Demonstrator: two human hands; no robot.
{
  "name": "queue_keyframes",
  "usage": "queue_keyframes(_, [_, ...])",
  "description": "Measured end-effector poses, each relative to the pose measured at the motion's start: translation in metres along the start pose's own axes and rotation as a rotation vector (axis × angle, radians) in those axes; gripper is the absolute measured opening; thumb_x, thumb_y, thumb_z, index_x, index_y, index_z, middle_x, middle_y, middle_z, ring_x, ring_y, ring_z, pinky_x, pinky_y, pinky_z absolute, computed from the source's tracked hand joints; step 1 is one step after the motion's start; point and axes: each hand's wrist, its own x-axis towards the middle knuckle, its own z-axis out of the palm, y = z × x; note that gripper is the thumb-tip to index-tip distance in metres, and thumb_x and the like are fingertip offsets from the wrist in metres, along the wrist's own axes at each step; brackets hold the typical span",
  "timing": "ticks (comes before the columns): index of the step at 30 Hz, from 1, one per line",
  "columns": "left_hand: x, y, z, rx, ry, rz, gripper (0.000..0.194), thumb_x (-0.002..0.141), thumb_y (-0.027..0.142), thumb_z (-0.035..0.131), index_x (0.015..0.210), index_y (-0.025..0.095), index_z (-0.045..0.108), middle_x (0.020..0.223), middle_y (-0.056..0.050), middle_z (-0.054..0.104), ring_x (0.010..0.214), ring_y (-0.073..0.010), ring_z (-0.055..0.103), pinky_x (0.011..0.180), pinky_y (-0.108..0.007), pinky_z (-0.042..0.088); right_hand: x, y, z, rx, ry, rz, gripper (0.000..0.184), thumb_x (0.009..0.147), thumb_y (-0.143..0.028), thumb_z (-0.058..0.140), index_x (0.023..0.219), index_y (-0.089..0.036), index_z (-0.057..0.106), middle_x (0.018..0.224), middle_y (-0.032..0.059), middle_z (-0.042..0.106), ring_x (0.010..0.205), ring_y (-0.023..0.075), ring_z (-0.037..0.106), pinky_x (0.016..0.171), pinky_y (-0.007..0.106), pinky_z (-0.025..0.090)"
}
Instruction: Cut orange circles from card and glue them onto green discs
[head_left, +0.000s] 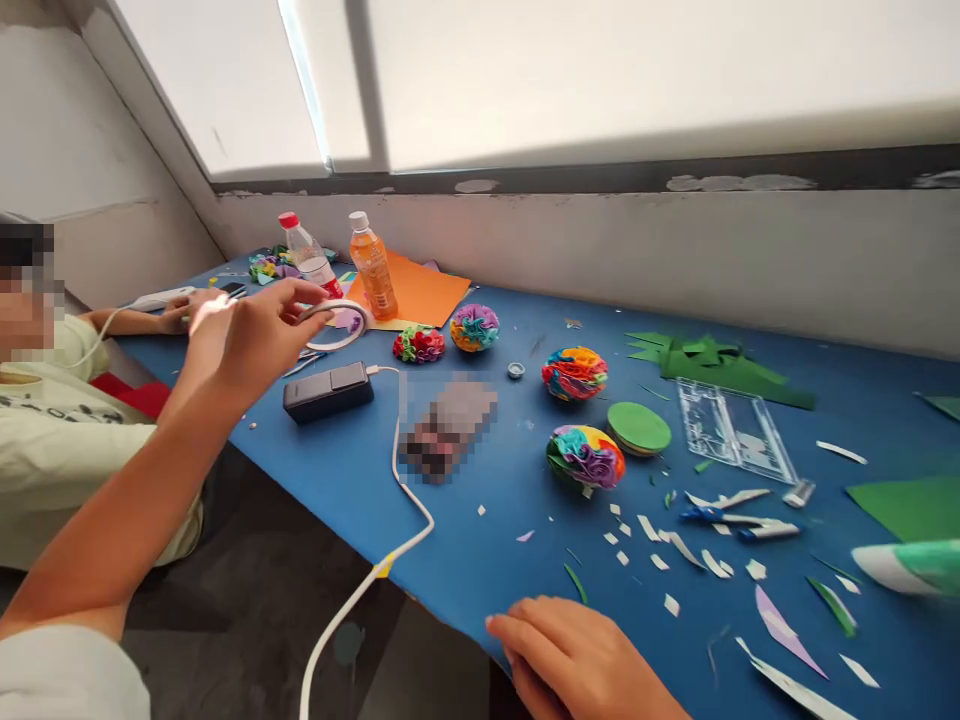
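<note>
My left hand (251, 335) is stretched out to the left over the blue table (465, 540), fingers pinched on a white tape roll (335, 325) held just above the surface. Below the roll lies a black power bank (328, 390) with a white cable (390, 540) running off the front edge. My right hand (577, 655) rests palm down on the table's near edge, fingers curled loosely, holding nothing. Several multicoloured paper flower balls (586, 455) sit in the middle of the table.
Another person in a pale shirt (67, 420) sits at the left with a hand by the table's far corner. Two bottles (373, 265), orange paper (416, 290), a green disc (638, 428), a clear plastic case (735, 430), green paper (727, 370) and several paper scraps lie around.
</note>
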Motion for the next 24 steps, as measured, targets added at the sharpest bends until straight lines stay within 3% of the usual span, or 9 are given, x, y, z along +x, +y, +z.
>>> queue_keyframes(3, [-0.037, 0.046, 0.021, -0.350, -0.202, 0.207, 0.023, 0.073, 0.034, 0.072, 0.087, 0.016, 0.069, 0.085, -0.002, 0.071, 0.068, -0.0104, 0.059, 0.066, -0.022, 0.052, 0.013, 0.000, -0.016, -0.135, 0.208, -0.013, 0.024, 0.089, -0.014, 0.047, 0.109, -0.021, 0.058, 0.089, 0.0060, 0.070, 0.078, 0.0153, 0.067, 0.071, 0.025, 0.054])
queue_keyframes(5, [-0.059, 0.076, 0.040, -0.537, -0.370, 0.312, 0.023, 0.073, 0.037, 0.072, 0.084, 0.017, 0.070, 0.078, -0.001, 0.070, 0.065, -0.0101, 0.059, 0.063, -0.021, 0.052, 0.023, 0.007, -0.026, -0.285, 0.357, 0.108, 0.031, 0.090, -0.022, 0.052, 0.121, -0.018, 0.053, 0.107, 0.0113, 0.066, 0.098, 0.0192, 0.064, 0.084, 0.030, 0.053])
queue_keyframes(7, [-0.077, 0.103, 0.060, -0.707, -0.512, 0.351, 0.024, 0.073, 0.038, 0.072, 0.084, 0.016, 0.070, 0.074, -0.001, 0.069, 0.061, -0.0098, 0.058, 0.059, -0.021, 0.051, 0.030, 0.019, -0.036, -0.391, 0.411, 0.243, 0.040, 0.092, -0.033, 0.050, 0.128, -0.015, 0.049, 0.120, 0.0155, 0.061, 0.113, 0.0251, 0.057, 0.091, 0.036, 0.050])
queue_keyframes(11, [-0.096, 0.139, 0.093, -1.086, -0.744, 0.221, 0.034, 0.071, 0.039, 0.075, 0.094, 0.015, 0.067, 0.078, -0.004, 0.071, 0.063, -0.0120, 0.062, 0.057, -0.022, 0.051, 0.030, 0.038, -0.053, -0.263, 0.384, 0.441, 0.031, 0.096, -0.029, 0.039, 0.112, -0.017, 0.061, 0.099, 0.0097, 0.071, 0.088, 0.0219, 0.068, 0.075, 0.031, 0.053])
queue_keyframes(15, [-0.102, 0.144, 0.109, -1.360, -1.045, 0.101, 0.042, 0.080, 0.051, 0.062, 0.105, 0.016, 0.065, 0.084, -0.008, 0.073, 0.076, -0.0183, 0.069, 0.070, -0.029, 0.055, 0.022, 0.042, -0.064, 0.055, 0.481, 0.669, 0.027, 0.095, -0.033, 0.040, 0.098, -0.020, 0.063, 0.072, 0.0023, 0.070, 0.060, 0.0167, 0.066, 0.056, 0.025, 0.049])
queue_keyframes(19, [-0.111, 0.135, 0.111, -1.392, -1.237, 0.114, 0.039, 0.086, 0.050, 0.053, 0.097, 0.016, 0.069, 0.090, -0.010, 0.074, 0.088, -0.0232, 0.069, 0.079, -0.033, 0.054, 0.022, 0.040, -0.067, 0.190, 0.509, 0.755, 0.026, 0.093, -0.038, 0.043, 0.096, -0.021, 0.062, 0.072, 0.0020, 0.070, 0.061, 0.0178, 0.068, 0.050, 0.024, 0.045])
queue_keyframes(22, [-0.120, 0.131, 0.110, -1.471, -1.217, 0.096, 0.032, 0.087, 0.042, 0.056, 0.107, 0.019, 0.065, 0.094, -0.009, 0.073, 0.087, -0.0207, 0.069, 0.078, -0.032, 0.056, 0.023, 0.040, -0.064, 0.145, 0.467, 0.753, 0.026, 0.093, -0.037, 0.043, 0.100, -0.022, 0.063, 0.071, 0.0014, 0.070, 0.062, 0.0178, 0.068, 0.051, 0.024, 0.045])
queue_keyframes(24, [-0.124, 0.130, 0.109, -1.475, -1.082, 0.100, 0.034, 0.083, 0.033, 0.065, 0.115, 0.022, 0.060, 0.094, -0.007, 0.073, 0.084, -0.0181, 0.069, 0.073, -0.028, 0.057, 0.023, 0.040, -0.062, 0.115, 0.436, 0.766, 0.027, 0.093, -0.037, 0.043, 0.100, -0.022, 0.064, 0.069, 0.0010, 0.069, 0.061, 0.0175, 0.067, 0.052, 0.024, 0.045])
